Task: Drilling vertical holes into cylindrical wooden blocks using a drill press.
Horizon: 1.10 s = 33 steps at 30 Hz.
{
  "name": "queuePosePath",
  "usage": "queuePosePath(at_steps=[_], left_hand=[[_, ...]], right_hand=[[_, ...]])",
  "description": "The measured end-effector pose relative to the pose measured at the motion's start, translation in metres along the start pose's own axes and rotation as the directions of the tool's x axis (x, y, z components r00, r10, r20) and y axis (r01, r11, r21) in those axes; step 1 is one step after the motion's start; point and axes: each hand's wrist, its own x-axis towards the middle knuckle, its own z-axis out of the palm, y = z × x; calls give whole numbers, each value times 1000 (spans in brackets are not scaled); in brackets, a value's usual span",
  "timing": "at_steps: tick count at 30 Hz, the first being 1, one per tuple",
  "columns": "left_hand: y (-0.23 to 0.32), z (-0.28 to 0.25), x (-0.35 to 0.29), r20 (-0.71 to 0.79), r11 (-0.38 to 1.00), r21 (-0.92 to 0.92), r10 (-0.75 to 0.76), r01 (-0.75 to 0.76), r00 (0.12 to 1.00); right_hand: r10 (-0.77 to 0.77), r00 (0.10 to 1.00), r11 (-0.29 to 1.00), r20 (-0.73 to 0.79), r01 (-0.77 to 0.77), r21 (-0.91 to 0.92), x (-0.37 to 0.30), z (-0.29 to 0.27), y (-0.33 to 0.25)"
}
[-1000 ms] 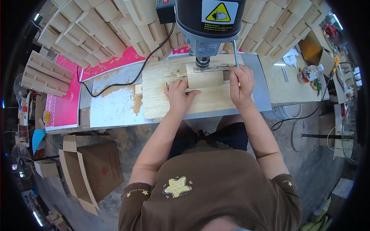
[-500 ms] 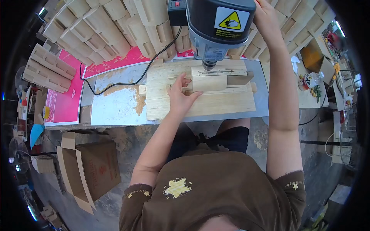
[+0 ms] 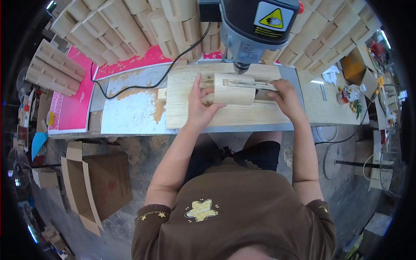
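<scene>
A pale wooden cylinder (image 3: 235, 95) with a slot along its top lies sideways in a wooden jig board (image 3: 186, 117). My left hand (image 3: 201, 104) is around the cylinder's left end, thumb on the near side and fingers at the end and far side. A thin, flat strip (image 3: 249, 84) lies along the slot and sticks out to the right. My right hand (image 3: 287, 99) pinches its outer end between thumb and fingers. Just behind the cylinder hangs the drill press (image 3: 253, 30), its chuck (image 3: 241, 67) above the board's far part; any bit is hard to make out.
Slotted wooden cylinders (image 3: 117, 26) stand stacked behind the bench, with more at the far right. A black cable (image 3: 167, 78) crosses the sawdust-covered left side. A clear jar (image 3: 350, 93) stands at right. An open cardboard box (image 3: 106, 184) is on the floor at left.
My right hand has come down from the drill press's right side to the strip's outer end. The strip now slants. My left hand stays at the cylinder's left end. The view has shifted slightly.
</scene>
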Motion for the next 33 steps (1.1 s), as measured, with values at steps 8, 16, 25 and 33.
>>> queuePosePath(at_steps=[8,16,25,33], left_hand=[[33,-165,-23,-261,996,40,90,-82,961],[66,-268,-36,-563,965,251,83,74,822],[-2,-291,-50,-400,469,865,432,177,808],[-21,-285,-61,-693,956,215,6,198,721]], right_hand=[[-35,999,999,-20,34,-41,-38,-2,-27],[-46,999,998,-9,46,-37,-47,7,-47],[-56,998,993,-17,54,-108,-49,8,-45],[-10,1000,997,-6,10,-75,-50,13,-42]])
